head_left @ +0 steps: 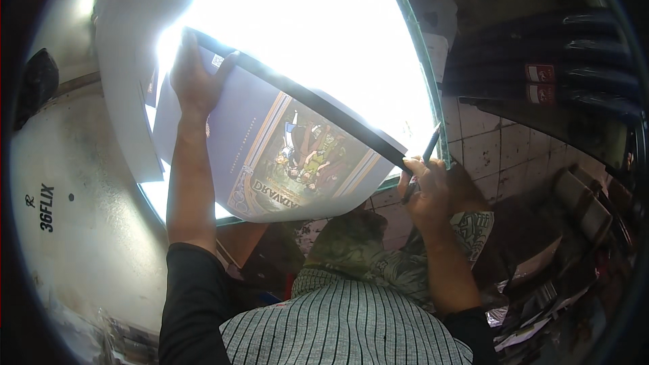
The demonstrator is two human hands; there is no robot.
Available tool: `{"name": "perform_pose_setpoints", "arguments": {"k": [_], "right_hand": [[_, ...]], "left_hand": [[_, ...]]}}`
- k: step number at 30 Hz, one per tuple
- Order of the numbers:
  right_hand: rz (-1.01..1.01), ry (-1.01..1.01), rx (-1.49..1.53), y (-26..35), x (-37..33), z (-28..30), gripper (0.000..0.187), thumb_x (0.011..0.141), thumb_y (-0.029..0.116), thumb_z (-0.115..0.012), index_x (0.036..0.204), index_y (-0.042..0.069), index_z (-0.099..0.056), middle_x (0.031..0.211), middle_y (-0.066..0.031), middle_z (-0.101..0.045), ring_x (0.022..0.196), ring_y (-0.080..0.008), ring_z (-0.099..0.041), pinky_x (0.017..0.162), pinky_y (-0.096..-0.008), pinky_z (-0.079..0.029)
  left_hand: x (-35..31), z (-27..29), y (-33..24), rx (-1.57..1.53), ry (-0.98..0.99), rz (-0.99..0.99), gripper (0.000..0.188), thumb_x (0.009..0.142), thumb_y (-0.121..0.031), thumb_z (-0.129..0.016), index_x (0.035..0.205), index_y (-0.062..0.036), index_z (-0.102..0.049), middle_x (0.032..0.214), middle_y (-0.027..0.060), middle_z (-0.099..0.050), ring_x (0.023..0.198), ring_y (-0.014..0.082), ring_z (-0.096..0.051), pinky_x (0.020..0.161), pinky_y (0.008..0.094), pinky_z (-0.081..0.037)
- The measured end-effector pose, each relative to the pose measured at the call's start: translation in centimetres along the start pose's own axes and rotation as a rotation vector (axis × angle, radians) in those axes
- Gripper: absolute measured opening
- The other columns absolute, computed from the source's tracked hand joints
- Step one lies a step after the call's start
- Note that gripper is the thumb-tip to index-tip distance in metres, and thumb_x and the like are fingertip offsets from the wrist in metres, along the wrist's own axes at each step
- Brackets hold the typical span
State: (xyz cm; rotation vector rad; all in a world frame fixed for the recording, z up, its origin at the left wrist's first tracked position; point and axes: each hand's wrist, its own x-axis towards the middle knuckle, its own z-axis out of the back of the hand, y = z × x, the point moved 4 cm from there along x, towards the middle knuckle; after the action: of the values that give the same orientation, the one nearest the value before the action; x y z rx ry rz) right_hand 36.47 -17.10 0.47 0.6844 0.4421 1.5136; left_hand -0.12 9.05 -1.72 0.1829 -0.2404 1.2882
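A printed sheet (233, 115), purple-blue with an illustrated panel, lies on a brightly lit glass-topped table (324, 20), its near edge curling over the front. A long black straightedge (304, 91) runs diagonally along the sheet's far side. At its far left end my left hand (197, 81) lies with thumb spread from the fingers; glare washes out the fingertips. My right hand (427, 192) is closed round a slim dark pen-like tool (430, 143), tip pointing up and away. One of its fingertips is at the straightedge's near right end.
Green-tinted glass edges (427, 71) bound the lit table. White paper (128, 67) lies on its left. Further left is a pale surface (88, 182) with dark lettering. Dark glossy tube-like shapes (581, 71) stand at the right, above a tiled floor (483, 152). Clutter fills the lower right.
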Motion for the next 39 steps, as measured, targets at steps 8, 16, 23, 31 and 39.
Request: {"name": "perform_pose_setpoints", "arguments": {"k": [8,16,23,31,39], "right_hand": [[-0.014,0.019,0.023,-0.7,0.4,0.6,0.034,0.079,-0.002,-0.075,0.111,0.005,-0.066,0.100,-0.0144,-0.068,0.094,-0.0320,-0.064,0.079,-0.0409,-0.055],[-0.038,0.062,0.023,0.4,0.7,0.2,0.029,0.087,0.007,-0.066,0.116,0.006,-0.067,0.098,-0.0156,-0.068,0.090,-0.0350,-0.064,0.078,-0.0435,-0.054],[-0.047,-0.087,0.568,4.1,12.6,-5.4,0.025,0.098,0.005,-0.061,0.120,-0.007,-0.062,0.102,-0.0202,-0.072,0.092,-0.0284,-0.073,0.077,-0.0360,-0.060],[0.178,0.226,0.724,14.2,33.1,-21.4,0.022,0.097,0.016,-0.064,0.112,0.001,-0.067,0.092,-0.0133,-0.075,0.084,-0.0191,-0.075,0.074,-0.0311,-0.058],[0.243,0.235,0.651,15.0,33.5,-23.1,0.023,0.097,0.019,-0.064,0.112,0.002,-0.067,0.089,-0.0118,-0.075,0.079,-0.0197,-0.074,0.071,-0.0316,-0.058]], "left_hand": [[0.7,0.7,-1.5,-0.032,-0.090,-0.047,0.082,0.080,-0.052,-0.078,0.138,-0.0029,-0.047,0.125,0.0184,-0.061,0.117,0.0367,-0.060,0.099,0.0467,-0.049],[0.3,0.0,1.6,-0.166,0.463,0.232,0.145,0.061,-0.085,-0.073,0.160,-0.0007,-0.009,0.164,0.0269,-0.014,0.154,0.0395,-0.010,0.124,0.0501,-0.008],[0.6,2.1,0.3,-0.155,0.615,0.408,0.156,0.052,-0.087,-0.075,0.161,-0.0037,-0.001,0.168,0.0200,-0.003,0.156,0.0351,0.004,0.124,0.0556,0.000],[1.8,2.5,-0.2,-0.157,0.701,0.414,0.157,0.050,-0.091,-0.072,0.160,-0.0022,-0.004,0.168,0.0202,-0.005,0.156,0.0354,0.002,0.123,0.0591,-0.006],[1.1,2.3,0.2,-0.176,0.690,0.388,0.156,0.052,-0.090,-0.072,0.160,-0.0010,-0.004,0.168,0.0210,-0.004,0.155,0.0377,0.003,0.122,0.0619,-0.006]]}}
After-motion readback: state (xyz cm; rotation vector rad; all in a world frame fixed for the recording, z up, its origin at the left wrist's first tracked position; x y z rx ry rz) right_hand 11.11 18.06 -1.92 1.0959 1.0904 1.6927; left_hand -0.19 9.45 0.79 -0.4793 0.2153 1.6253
